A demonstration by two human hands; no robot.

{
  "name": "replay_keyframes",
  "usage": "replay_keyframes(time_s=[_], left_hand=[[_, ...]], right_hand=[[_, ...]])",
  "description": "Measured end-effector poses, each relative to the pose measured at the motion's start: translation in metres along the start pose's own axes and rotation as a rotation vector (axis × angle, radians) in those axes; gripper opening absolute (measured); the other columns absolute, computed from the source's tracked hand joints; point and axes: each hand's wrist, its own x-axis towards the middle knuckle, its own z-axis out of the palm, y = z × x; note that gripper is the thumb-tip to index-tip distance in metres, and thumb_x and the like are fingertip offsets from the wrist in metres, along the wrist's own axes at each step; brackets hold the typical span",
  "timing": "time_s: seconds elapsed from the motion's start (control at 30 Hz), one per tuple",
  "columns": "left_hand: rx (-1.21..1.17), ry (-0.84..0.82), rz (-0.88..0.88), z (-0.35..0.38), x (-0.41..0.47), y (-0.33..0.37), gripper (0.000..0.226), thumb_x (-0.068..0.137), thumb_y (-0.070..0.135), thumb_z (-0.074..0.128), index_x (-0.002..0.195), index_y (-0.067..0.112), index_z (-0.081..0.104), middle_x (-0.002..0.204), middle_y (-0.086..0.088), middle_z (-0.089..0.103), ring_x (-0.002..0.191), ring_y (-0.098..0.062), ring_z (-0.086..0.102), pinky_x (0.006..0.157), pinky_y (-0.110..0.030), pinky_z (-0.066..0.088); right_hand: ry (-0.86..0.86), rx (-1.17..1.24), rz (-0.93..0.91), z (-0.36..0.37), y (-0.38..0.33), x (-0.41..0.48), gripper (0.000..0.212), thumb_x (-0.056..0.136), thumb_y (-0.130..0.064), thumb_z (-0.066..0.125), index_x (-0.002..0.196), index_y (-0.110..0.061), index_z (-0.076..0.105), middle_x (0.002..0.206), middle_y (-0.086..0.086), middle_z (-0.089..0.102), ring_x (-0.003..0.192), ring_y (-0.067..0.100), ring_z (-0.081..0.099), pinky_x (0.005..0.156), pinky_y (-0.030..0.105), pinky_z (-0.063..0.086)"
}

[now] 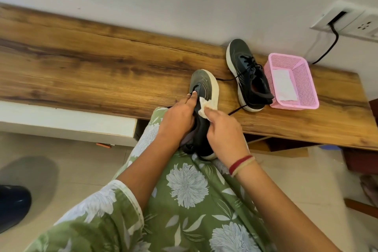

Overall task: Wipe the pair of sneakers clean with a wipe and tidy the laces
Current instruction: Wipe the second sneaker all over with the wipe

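Resting with its toe on the counter (102, 57) edge and its heel on the person's lap, the sneaker (204, 86) is being gripped by the left hand (178, 116), fingers (191, 96) curling over its top; the right hand (225, 135) is pinching a wipe (204, 108) against its pale sole edge; the other sneaker (247, 75) is standing on the counter just beside a pink basket (294, 106) holding a second wipe (284, 86).

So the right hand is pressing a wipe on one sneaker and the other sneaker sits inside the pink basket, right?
Not quite: the head view shows the other sneaker standing on the wooden bench beside the pink basket, not inside it. The right hand does press a wipe on one sneaker.
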Motion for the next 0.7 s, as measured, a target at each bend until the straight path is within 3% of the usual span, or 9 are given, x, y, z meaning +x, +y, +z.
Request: replay_keyframes(time_s=[0.1,0.2,0.27,0.33,0.4,0.47,0.57,0.63,0.7], left_hand=[[0.025,-0.009,0.015,0.001,0.001,0.002,0.063,0.091,0.007,0.041,0.150,0.017,0.022,0.147,-0.010,0.038,0.122,-0.033,0.048,0.088,-0.040,0.042],[0.019,-0.012,0.016,0.000,0.003,0.002,0.063,0.091,0.006,0.041,0.150,0.018,0.023,0.149,-0.010,0.037,0.125,-0.032,0.046,0.093,-0.040,0.041],[0.017,-0.007,0.033,0.001,0.004,0.001,0.063,0.090,0.007,0.042,0.150,0.018,0.023,0.152,-0.008,0.031,0.131,-0.030,0.041,0.099,-0.039,0.039],[0.041,0.008,0.055,0.002,0.004,0.000,0.062,0.090,0.008,0.044,0.149,0.018,0.025,0.154,-0.007,0.028,0.136,-0.028,0.036,0.107,-0.040,0.034],[0.171,0.074,0.087,0.003,0.001,-0.002,0.060,0.091,0.013,0.048,0.147,0.020,0.030,0.154,-0.007,0.027,0.143,-0.028,0.022,0.116,-0.048,0.006],[0.304,0.180,0.109,0.002,-0.003,-0.003,0.057,0.089,0.017,0.053,0.144,0.022,0.037,0.155,-0.007,0.025,0.146,-0.032,0.004,0.102,-0.059,-0.023],[0.337,0.185,0.126,0.002,-0.003,-0.002,0.054,0.090,0.018,0.052,0.142,0.025,0.040,0.156,-0.005,0.024,0.146,-0.032,-0.003,0.100,-0.060,-0.023],[0.261,0.169,0.123,0.003,-0.001,-0.002,0.054,0.090,0.014,0.050,0.142,0.023,0.040,0.154,-0.001,0.028,0.146,-0.028,0.001,0.108,-0.055,-0.017],[0.179,0.180,0.123,0.003,0.001,-0.002,0.054,0.089,0.012,0.050,0.141,0.021,0.042,0.151,0.001,0.036,0.146,-0.024,0.011,0.114,-0.049,-0.006]], right_hand=[[0.042,0.084,-0.008,-0.008,0.011,-0.026,0.043,0.084,0.002,0.047,0.121,-0.014,0.061,0.116,0.004,0.064,0.096,0.014,0.061,0.083,0.025,0.044],[0.037,0.361,0.192,-0.020,0.027,-0.014,0.033,0.087,-0.002,0.048,0.107,-0.017,0.069,0.086,0.003,0.070,0.048,0.001,0.047,0.048,0.012,0.034],[0.130,0.391,0.239,-0.021,0.032,0.006,0.033,0.089,-0.004,0.048,0.111,-0.018,0.068,0.093,0.003,0.070,0.056,0.000,0.047,0.054,0.014,0.037],[0.126,0.369,0.200,-0.016,0.022,0.013,0.036,0.089,-0.001,0.046,0.118,-0.013,0.064,0.112,0.006,0.067,0.085,0.012,0.061,0.079,0.023,0.047],[0.065,0.231,0.077,0.000,0.009,-0.003,0.039,0.086,-0.001,0.044,0.121,-0.008,0.061,0.120,0.010,0.063,0.108,0.024,0.059,0.096,0.029,0.041],[0.072,0.082,-0.052,0.010,0.004,-0.028,0.043,0.082,-0.005,0.043,0.121,-0.005,0.060,0.121,0.012,0.062,0.112,0.026,0.058,0.100,0.032,0.041],[0.106,0.096,-0.109,0.004,0.012,-0.050,0.040,0.078,-0.005,0.047,0.113,-0.007,0.066,0.115,0.007,0.066,0.105,0.017,0.061,0.097,0.029,0.041],[0.053,0.225,-0.083,-0.008,0.015,-0.052,0.034,0.080,-0.001,0.050,0.106,-0.012,0.069,0.107,0.002,0.068,0.083,-0.006,0.059,0.080,0.018,0.049],[0.113,0.296,-0.061,-0.020,0.018,-0.037,0.031,0.081,-0.001,0.049,0.101,-0.012,0.070,0.101,0.001,0.068,0.066,-0.009,0.053,0.064,0.013,0.041]])
